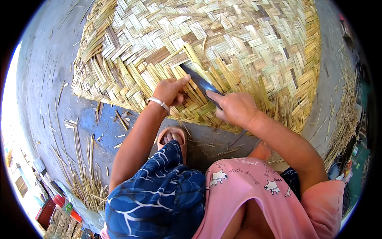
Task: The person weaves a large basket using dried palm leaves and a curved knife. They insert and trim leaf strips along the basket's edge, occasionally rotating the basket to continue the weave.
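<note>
The right hand (234, 107) is closed around a dark knife (201, 84), forefinger laid along its back, with the blade slanting up and left into the strips near the lower edge of a big woven mat (223, 44). The left hand (172, 91) presses on the mat just beside the blade, thumb stretched toward it and fingers curled; it seems to pinch a strip, though that is hard to make out. A pale bracelet (159, 102) circles that wrist. The mat's near edge is ragged, loose strip ends sticking out. Below it, bare grey floor (51, 71) opens to the left, littered with thin cuttings (81, 167). A sandalled foot (173, 137) rests just under the edge.
</note>
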`<state>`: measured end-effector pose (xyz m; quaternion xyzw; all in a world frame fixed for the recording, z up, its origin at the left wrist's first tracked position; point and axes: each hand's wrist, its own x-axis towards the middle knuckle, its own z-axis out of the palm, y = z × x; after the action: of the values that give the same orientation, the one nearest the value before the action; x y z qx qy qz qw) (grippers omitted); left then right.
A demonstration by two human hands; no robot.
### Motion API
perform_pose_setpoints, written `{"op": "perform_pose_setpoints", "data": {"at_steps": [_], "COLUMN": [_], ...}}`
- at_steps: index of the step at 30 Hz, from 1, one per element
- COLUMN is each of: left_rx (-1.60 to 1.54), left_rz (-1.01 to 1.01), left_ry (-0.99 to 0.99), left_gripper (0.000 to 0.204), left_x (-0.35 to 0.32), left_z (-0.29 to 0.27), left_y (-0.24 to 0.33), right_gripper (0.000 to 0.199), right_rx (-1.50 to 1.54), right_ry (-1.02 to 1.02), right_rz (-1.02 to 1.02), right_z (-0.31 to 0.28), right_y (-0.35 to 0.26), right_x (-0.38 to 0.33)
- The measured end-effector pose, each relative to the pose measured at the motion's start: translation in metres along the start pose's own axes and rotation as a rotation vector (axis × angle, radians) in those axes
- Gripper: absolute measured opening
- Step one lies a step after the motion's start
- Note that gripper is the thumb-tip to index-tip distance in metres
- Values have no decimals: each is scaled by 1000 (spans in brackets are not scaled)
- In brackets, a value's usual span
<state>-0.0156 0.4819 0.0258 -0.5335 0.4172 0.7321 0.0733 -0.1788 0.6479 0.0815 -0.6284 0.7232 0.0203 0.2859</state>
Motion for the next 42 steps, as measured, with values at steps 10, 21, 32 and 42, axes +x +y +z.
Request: {"op": "perform_pose_setpoints", "data": {"at_steps": [10,21,32,42], "left_rx": [898,281,1209,1341], "left_rz": [444,607,821,529], "left_ry": [462,493,436,699], "left_gripper": [49,37,16,15], "left_x": [1,-22,-97,-76], "left_z": [11,-12,-54,-121], "left_y": [-24,-48,-151,-108], "right_gripper": [56,52,48,46], "right_rx": [-15,-335,-564,-622], "right_ry": [-175,-141,14,12], "right_rz": [14,-261,-766,-735], "right_z": [-24,-98,-42,-34], "right_y": [3,43,14,-22], "right_x": [-43,-93,18,118]}}
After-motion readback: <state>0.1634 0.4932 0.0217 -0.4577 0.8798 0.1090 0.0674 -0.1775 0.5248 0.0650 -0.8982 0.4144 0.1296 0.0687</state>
